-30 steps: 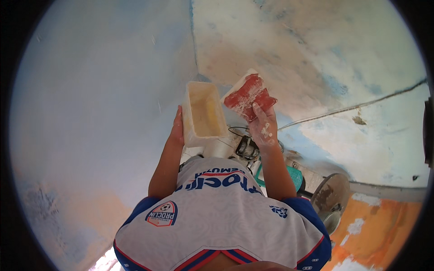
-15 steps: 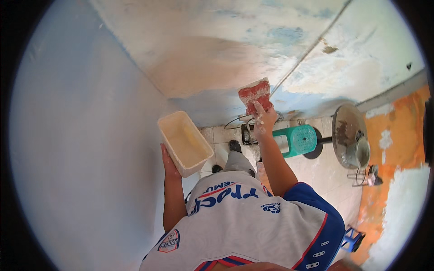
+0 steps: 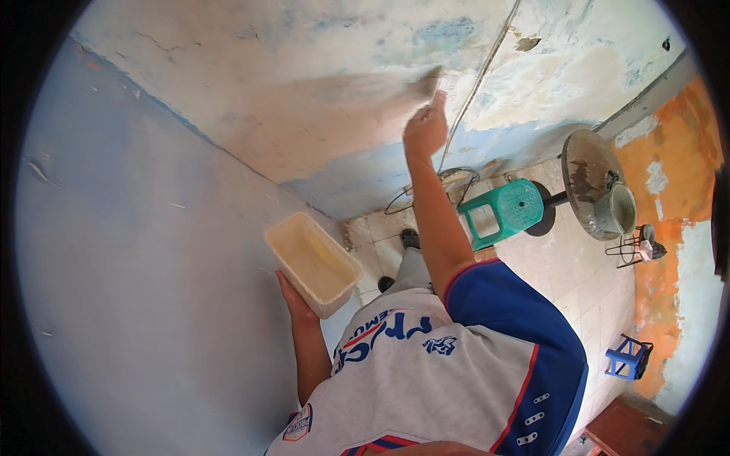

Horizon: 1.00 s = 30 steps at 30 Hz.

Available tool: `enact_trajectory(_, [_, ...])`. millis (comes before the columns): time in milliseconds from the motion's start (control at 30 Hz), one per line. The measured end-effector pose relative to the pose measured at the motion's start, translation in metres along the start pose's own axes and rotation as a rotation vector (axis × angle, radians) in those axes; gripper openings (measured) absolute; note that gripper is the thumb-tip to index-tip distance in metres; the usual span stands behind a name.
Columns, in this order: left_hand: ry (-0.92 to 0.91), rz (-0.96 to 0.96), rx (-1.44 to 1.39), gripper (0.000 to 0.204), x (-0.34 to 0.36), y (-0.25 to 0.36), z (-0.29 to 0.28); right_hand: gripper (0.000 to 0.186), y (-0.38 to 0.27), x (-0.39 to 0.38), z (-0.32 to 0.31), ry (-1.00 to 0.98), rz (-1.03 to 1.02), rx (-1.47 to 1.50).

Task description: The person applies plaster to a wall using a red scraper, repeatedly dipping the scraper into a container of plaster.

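My left hand (image 3: pixel 295 299) holds up a cream rectangular plastic tub (image 3: pixel 342 298), its fingers along the tub's side and base. The tub is tilted, and pale, yellowish residue coats its inside. My right hand (image 3: pixel 426 135) is raised to the patchy wall ahead (image 3: pixel 319 114), closed round a putty scraper (image 3: pixel 437 80). The scraper shows nearly edge-on, with its blade at the wall, touching or very close; a dark shadow lies just left of it. Most of the scraper's handle end is hidden by my fingers.
A pale blue wall (image 3: pixel 152 281) stands close on my left. A cable (image 3: pixel 480 80) runs down the wall ahead. To the right are a green plastic stool (image 3: pixel 519 207), a round table (image 3: pixel 582 163) bearing a grey pot (image 3: pixel 614 210), and a blue stool (image 3: pixel 625 359).
My right hand has moved up and forward to the wall, turning the scraper from its red flat face to nearly edge-on. My left hand still holds the tub, slightly lower in view.
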<state>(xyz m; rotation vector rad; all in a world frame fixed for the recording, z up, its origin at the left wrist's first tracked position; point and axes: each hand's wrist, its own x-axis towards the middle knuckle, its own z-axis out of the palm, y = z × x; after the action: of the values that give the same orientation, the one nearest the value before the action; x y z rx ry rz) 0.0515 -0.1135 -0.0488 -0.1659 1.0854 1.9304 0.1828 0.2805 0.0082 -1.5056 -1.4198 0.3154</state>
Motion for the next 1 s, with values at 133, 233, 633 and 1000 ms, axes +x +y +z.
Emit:
enact_trajectory(133, [-0.088, 0.009, -0.058, 0.07, 0.004, -0.006, -0.028, 0.06, -0.021, -0.042, 0.09, 0.072, -0.176, -0.211])
enact_trajectory(233, [-0.122, -0.006, -0.115, 0.07, 0.005, -0.006, -0.043, 0.056, -0.029, -0.091, 0.095, 0.149, -0.398, -0.033])
enact_trajectory(633, [-0.14, -0.006, -0.04, 0.072, 0.01, -0.005, -0.04, 0.05, -0.009, -0.017, 0.067, 0.243, -0.257, -0.033])
enact_trajectory(1000, [-0.073, 0.025, -0.077, 0.068, 0.008, -0.004, -0.03, 0.052, 0.017, -0.005, 0.012, 0.097, -0.026, -0.036])
